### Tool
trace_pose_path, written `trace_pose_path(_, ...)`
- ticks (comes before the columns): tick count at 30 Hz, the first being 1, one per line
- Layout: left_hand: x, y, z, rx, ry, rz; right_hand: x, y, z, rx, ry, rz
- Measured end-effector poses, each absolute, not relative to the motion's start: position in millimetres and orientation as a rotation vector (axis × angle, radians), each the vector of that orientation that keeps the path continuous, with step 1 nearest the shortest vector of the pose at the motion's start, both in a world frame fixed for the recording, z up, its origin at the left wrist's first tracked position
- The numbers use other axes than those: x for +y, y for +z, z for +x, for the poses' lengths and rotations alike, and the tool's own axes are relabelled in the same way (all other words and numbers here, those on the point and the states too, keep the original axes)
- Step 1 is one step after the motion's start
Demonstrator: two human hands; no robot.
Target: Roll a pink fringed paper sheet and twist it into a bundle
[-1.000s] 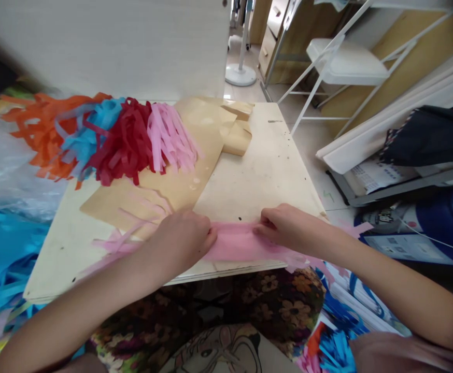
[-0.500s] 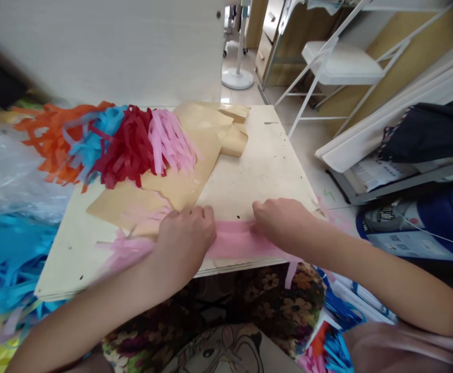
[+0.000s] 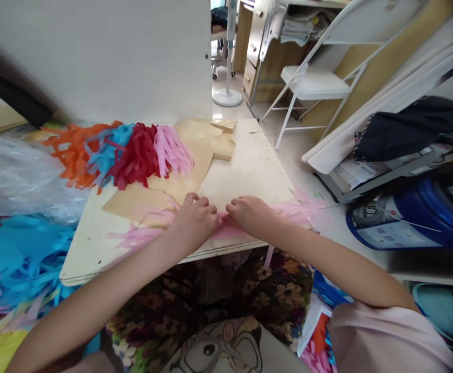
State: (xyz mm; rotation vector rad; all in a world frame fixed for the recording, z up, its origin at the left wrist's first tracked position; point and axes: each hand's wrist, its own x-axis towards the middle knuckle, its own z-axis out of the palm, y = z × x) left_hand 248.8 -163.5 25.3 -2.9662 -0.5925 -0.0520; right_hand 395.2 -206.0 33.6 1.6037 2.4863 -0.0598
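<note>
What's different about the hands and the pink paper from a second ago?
The left hand and right hand moved toward each other and now nearly meet. Much less pink paper shows between them. Both still have a grip on it; neither visibly let go. The colourful tassels stayed lying on the tan paper.

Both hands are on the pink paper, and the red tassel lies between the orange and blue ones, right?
Not quite: the head view shows the red tassel between the blue tassel and pink tassel. The left hand and right hand are indeed on the pink paper.
</note>
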Motion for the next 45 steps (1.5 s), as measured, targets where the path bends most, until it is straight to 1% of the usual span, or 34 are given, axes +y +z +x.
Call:
trace_pose_path(4, -164.6, 23.9, 248.9, -0.629, -0.04, -2.962, -208.7, 30.8, 394.2, 2.479, -0.047, 1.7)
trace_pose_path(10, -166.4, 14.5, 242.5, -0.683, -0.13, -2.976, -218.2, 26.8, 399.7, 2.501, 0.025, 1.707)
trace_pose_path(17, -164.3, 8.2, 229.8, -0.61, -0.228, -3.003, -230.7, 23.7, 408.1, 2.55, 0.078, 1.688)
trace_pose_path(22, -165.0, 5.8, 225.3, -0.62, -0.264, -3.019, -234.2, 24.7, 415.5, 2.593, 0.041, 1.664)
trace_pose_path(24, -167.4, 5.8, 225.3, -0.64, -0.275, -3.009, -237.8, 26.5, 411.3, 2.556, 0.04, 1.714)
trace_pose_path(26, -170.0, 5.6, 225.5, -0.666, -0.283, -2.994, -244.1, 25.7, 400.7, 2.526, 0.143, 1.834)
trace_pose_path(29, -172.5, 4.1, 225.1, -0.702, -0.305, -2.974, -254.8, 15.1, 377.7, 2.602, 0.301, 1.906)
trace_pose_path(33, -172.0, 1.5, 223.7, -0.713, -0.339, -2.955, -259.2, -8.2, 356.8, 2.702, 0.221, 1.808)
trace_pose_path(37, -172.5, 1.3, 223.0, -0.722, -0.356, -2.94, -257.2, -18.7, 360.8, 2.65, 0.194, 1.872)
trace_pose_path(45, -173.2, 0.3, 222.3, -0.751, -0.377, -2.92, -266.9, -13.1, 394.5, 2.414, 0.282, 2.026)
